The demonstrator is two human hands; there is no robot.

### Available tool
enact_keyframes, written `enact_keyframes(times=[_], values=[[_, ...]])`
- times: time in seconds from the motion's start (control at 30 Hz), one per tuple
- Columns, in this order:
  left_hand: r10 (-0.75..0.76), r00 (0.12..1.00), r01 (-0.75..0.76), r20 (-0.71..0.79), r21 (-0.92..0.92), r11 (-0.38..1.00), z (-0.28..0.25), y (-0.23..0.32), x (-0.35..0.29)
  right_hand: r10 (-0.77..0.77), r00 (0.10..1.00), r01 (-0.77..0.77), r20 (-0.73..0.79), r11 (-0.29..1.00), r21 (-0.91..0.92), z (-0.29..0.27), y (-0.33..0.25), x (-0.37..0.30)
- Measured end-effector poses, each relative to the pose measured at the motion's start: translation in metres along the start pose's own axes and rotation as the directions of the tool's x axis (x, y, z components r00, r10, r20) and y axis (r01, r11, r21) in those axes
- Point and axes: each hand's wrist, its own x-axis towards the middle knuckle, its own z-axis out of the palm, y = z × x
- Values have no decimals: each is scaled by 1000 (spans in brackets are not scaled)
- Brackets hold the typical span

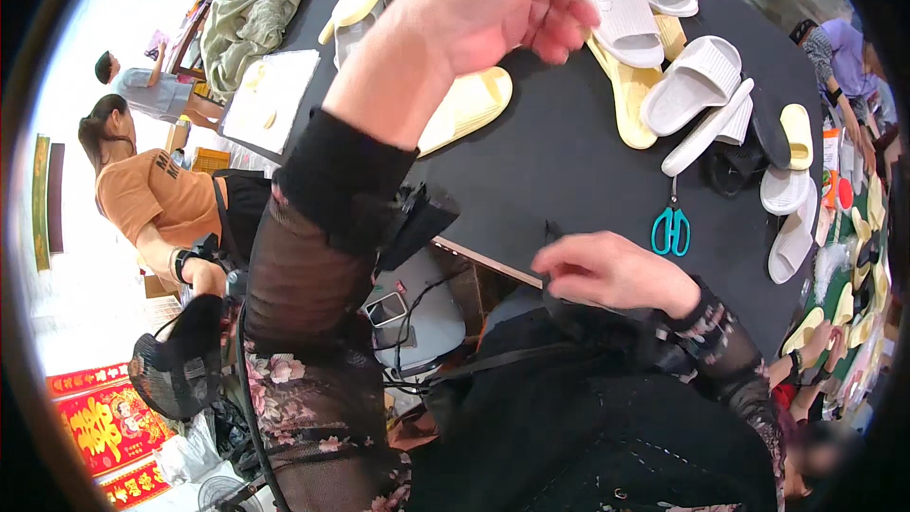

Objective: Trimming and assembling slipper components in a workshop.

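My left hand [512, 9] is raised high over the dark table [531, 171], slightly blurred, its fingers loosely bent and apart with nothing visible in them. Under its wrist lies a pale yellow slipper [469, 109]. Beyond the fingers are white slippers [626, 24] and another yellow slipper [633, 85]. My right hand [621, 270] is low over the table's near edge, fingers pinched on a thin black piece [554, 229] mostly hidden by the fingers. To its upper right lie teal-handled scissors [671, 228], their blades partly under a white slipper [706, 128].
More white slippers [790, 242] lie along the table's right side, beside a black slipper [735, 166]. A white sheet [275, 100] and green cloth [261, 14] are at upper left. A phone [386, 309] rests on a grey seat below. Other people work at both sides.
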Motion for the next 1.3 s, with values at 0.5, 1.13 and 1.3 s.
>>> enact_keyframes(times=[0.5, 1.13, 1.3], values=[[-41, 995, 57, -86, 194, 979, 73, 53, 35, -358, 815, -120, 456, 666, 737, 105, -13, 92], [-150, 988, 116, -25, 757, 642, 21, 22, -20, 195, 972, -188, 131, 309, 932, 27, -49, 62], [-212, 976, 104, 52, 740, 664, 15, 8, -35, 286, 958, -150, 10, 472, 869, -6, -51, 37]])
